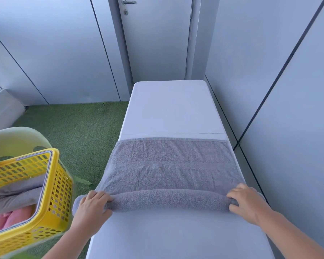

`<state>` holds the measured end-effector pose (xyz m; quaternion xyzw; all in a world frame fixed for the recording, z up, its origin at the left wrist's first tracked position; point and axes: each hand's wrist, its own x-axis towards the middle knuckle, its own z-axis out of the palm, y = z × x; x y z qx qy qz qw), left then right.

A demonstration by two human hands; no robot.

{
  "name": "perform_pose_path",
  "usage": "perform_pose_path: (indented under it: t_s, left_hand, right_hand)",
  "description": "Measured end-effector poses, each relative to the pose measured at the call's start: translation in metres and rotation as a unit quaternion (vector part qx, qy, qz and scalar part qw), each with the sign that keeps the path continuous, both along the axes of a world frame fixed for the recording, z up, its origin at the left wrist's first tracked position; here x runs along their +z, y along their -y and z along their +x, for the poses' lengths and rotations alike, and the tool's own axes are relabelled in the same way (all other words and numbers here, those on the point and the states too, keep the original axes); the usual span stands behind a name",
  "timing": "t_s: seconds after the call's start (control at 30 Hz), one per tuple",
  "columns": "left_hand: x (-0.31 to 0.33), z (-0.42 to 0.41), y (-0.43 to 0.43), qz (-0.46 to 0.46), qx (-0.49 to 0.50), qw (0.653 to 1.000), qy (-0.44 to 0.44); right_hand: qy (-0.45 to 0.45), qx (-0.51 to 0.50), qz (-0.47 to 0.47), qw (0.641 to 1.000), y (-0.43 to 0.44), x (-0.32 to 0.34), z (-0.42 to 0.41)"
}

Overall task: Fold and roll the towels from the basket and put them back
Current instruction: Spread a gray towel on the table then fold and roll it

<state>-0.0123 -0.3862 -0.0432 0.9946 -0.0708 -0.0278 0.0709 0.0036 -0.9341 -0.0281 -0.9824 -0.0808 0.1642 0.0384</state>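
A grey towel lies folded across the white padded bench. Its near edge is rolled into a thick tube running the bench's width. My left hand grips the roll's left end, fingers curled over the top. My right hand grips the right end the same way. The flat, unrolled part stretches away from me. A yellow perforated basket stands at the lower left, holding a grey towel and pink towels.
Green artificial turf covers the floor left of the bench. A pale green tub sits behind the basket. Grey wall panels close in on the right, and a shut door stands beyond the bench's far end.
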Motion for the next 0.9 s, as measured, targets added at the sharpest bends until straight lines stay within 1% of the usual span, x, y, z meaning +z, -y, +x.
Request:
perform_pose_path:
  t_s: [0.1, 0.23, 0.3, 0.4, 0.5, 0.57, 0.63, 0.7, 0.77, 0.9]
  left_hand:
    - [0.0, 0.002, -0.001, 0.008, -0.024, 1.0, 0.014]
    - [0.005, 0.0, -0.002, 0.016, -0.035, 0.999, 0.03]
    - [0.004, 0.0, -0.002, 0.013, -0.02, 0.999, 0.041]
    - [-0.001, 0.002, -0.004, -0.035, 0.008, 0.998, 0.055]
    - [-0.003, -0.001, -0.006, -0.051, -0.009, 0.998, 0.036]
    - [0.002, -0.006, -0.004, -0.054, -0.01, 0.998, 0.003]
    - [0.004, -0.01, -0.002, -0.023, -0.023, 0.999, -0.035]
    - [0.003, -0.012, -0.001, -0.001, -0.03, 0.998, -0.059]
    - [0.002, -0.01, 0.0, -0.001, -0.023, 0.998, -0.057]
    - [0.006, -0.007, 0.003, -0.02, -0.038, 0.998, -0.054]
  right_hand:
    - [-0.03, -0.045, 0.017, 0.998, 0.003, -0.006, 0.0]
    - [-0.053, -0.054, 0.04, 0.996, 0.003, -0.005, -0.005]
    - [-0.026, -0.052, 0.05, 0.997, 0.002, -0.002, -0.006]
    - [0.021, -0.083, 0.077, 0.993, 0.001, 0.003, -0.01]
    - [0.033, -0.058, 0.096, 0.993, 0.001, 0.008, -0.016]
    - [0.03, -0.014, 0.072, 0.997, 0.003, 0.006, -0.02]
    - [0.041, 0.016, 0.042, 0.998, 0.005, 0.003, -0.023]
    - [0.056, 0.023, 0.02, 0.998, 0.002, 0.004, -0.023]
    - [0.042, 0.012, 0.01, 0.999, -0.003, 0.007, -0.022]
    - [-0.035, -0.021, 0.029, 0.999, -0.004, 0.005, -0.018]
